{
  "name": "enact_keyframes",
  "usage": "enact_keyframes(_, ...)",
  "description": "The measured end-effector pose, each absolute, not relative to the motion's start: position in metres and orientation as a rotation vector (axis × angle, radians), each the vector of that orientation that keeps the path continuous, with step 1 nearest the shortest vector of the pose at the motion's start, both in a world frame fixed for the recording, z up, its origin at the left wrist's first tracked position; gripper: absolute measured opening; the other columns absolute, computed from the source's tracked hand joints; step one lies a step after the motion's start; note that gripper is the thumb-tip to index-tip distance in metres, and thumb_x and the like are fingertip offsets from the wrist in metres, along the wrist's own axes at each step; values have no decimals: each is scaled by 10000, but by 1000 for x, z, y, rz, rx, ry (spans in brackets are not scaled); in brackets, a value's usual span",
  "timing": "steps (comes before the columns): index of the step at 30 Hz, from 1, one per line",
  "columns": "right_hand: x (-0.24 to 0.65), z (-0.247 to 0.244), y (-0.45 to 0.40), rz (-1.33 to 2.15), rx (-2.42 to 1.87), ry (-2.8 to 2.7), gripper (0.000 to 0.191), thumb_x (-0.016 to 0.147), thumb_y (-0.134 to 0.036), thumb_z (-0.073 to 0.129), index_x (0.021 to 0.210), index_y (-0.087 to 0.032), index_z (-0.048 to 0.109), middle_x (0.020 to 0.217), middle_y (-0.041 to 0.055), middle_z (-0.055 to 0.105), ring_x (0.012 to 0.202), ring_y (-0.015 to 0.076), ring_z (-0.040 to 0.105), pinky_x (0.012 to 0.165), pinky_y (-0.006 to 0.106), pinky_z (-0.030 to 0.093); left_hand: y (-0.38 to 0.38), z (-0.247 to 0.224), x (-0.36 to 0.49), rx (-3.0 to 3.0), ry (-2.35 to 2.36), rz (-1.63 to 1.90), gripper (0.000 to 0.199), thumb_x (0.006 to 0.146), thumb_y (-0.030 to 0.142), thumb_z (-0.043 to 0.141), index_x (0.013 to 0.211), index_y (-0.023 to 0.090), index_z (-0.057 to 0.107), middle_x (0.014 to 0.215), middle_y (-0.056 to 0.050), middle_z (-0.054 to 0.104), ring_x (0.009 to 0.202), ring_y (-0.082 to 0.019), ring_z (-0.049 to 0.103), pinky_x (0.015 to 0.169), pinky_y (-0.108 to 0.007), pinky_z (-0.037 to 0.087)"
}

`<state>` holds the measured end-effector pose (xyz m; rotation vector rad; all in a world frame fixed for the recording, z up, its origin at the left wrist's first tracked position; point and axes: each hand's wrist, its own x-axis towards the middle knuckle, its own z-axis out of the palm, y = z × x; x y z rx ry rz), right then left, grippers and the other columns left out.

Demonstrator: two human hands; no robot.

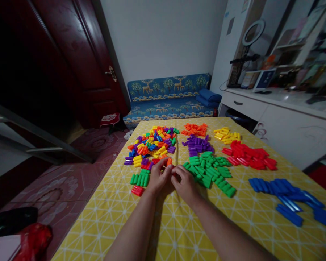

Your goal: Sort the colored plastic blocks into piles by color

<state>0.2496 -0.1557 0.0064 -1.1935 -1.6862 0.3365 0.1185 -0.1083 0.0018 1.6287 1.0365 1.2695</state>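
My left hand (159,176) is closed on an orange piece (169,161) that shows at its fingertips, in front of the mixed pile (154,141) of coloured plastic pieces. Close beside it, my right hand (184,181) has its fingers curled round a small red piece (174,168), mostly covered by the fingers. A green pile (208,168) lies just right of my right hand. Left of my left hand are green pieces (140,178) and a red piece (137,190).
On the yellow patterned tablecloth (97,224) lie an orange pile (194,129), a purple pile (197,144), a yellow pile (226,135), a red pile (248,156) and blue pieces (288,192). A blue sofa (168,105) stands behind the table, a white cabinet (296,127) at the right.
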Motion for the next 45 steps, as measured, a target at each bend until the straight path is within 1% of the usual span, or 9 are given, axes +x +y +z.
enact_keyframes(6, 241, 20, -175, 320, -1190, -1956, 117, 804, -151, 537, 712, -223, 525, 750, 7, 577, 714, 156, 559, 677, 263, 432, -97, -1, 116, 1484, 1153, 1600, 390, 834, 406, 649, 1150, 177, 648, 1118, -93, 687, 1057, -230, 627, 935, -361, 482)
enact_keyframes(9, 240, 17, -174, 400, -1210, -1751, 29, 871, -245, 536, 858, -226, 555, 767, 7, 612, 707, 155, 592, 672, 260, 448, -96, 2, 114, 1514, 1121, 1637, 377, 837, 398, 646, 1142, 176, 656, 1146, -99, 674, 1089, -236, 614, 970, -375, 465)
enact_keyframes(13, 251, 12, -162, 568, -1188, -1285, 340, 878, -351, 571, 1179, -211, 494, 767, -6, 603, 668, 160, 596, 613, 265, 488, -105, 7, 116, 1801, 1022, 1494, 379, 834, 348, 647, 1176, 186, 668, 1072, -96, 682, 973, -225, 635, 848, -344, 518)
enact_keyframes(18, 259, 14, -155, 766, -1044, -1090, 456, 865, -402, 595, 1264, -212, 483, 902, 25, 641, 729, 164, 626, 638, 291, 547, -112, 11, 120, 2047, 960, 1400, 403, 809, 180, 592, 1206, 189, 653, 1082, -92, 681, 962, -202, 636, 827, -326, 529)
enact_keyframes(23, 258, 7, -152, 645, -1151, -1265, 420, 803, -344, 663, 1191, -211, 570, 1119, 98, 642, 1004, 239, 629, 880, 389, 537, -116, 12, 122, 2022, 922, 1352, 515, 758, 99, 547, 1258, 198, 617, 1182, -90, 684, 1065, -229, 640, 911, -361, 526)
enact_keyframes(26, 259, 3, -149, 538, -1182, -1356, 354, 795, -290, 661, 1132, -201, 601, 1142, 109, 608, 1055, 249, 601, 926, 408, 518, -117, 9, 121, 1962, 887, 1314, 544, 756, 73, 503, 1273, 209, 602, 1216, -79, 680, 1111, -239, 631, 965, -389, 504)
enact_keyframes(34, 258, 10, -152, 482, -1176, -1376, 216, 781, -229, 633, 993, -207, 601, 1041, 83, 641, 975, 222, 621, 834, 350, 535, -110, 6, 126, 1995, 871, 1385, 629, 748, 23, 432, 1344, 210, 512, 1295, -102, 607, 1214, -229, 552, 1075, -444, 409)
enact_keyframes(40, 254, 11, -155, 620, -1236, -1237, 212, 784, -293, 642, 959, -195, 573, 869, 46, 679, 751, 176, 644, 679, 288, 536, -99, 0, 128, 2299, 1341, 1271, 607, 725, 51, 529, 1316, 188, 544, 1469, -159, 413, 1369, -337, 361, 1107, -548, 315)
enact_keyframes(45, 251, 14, -158, 648, -1212, -1262, 209, 793, -300, 630, 969, -199, 579, 862, 39, 680, 731, 167, 642, 650, 269, 535, -97, 1, 127, 2516, 1610, 922, 439, 763, 163, 617, 1193, 239, 652, 1365, -157, 521, 1267, -359, 449, 1066, -536, 328)
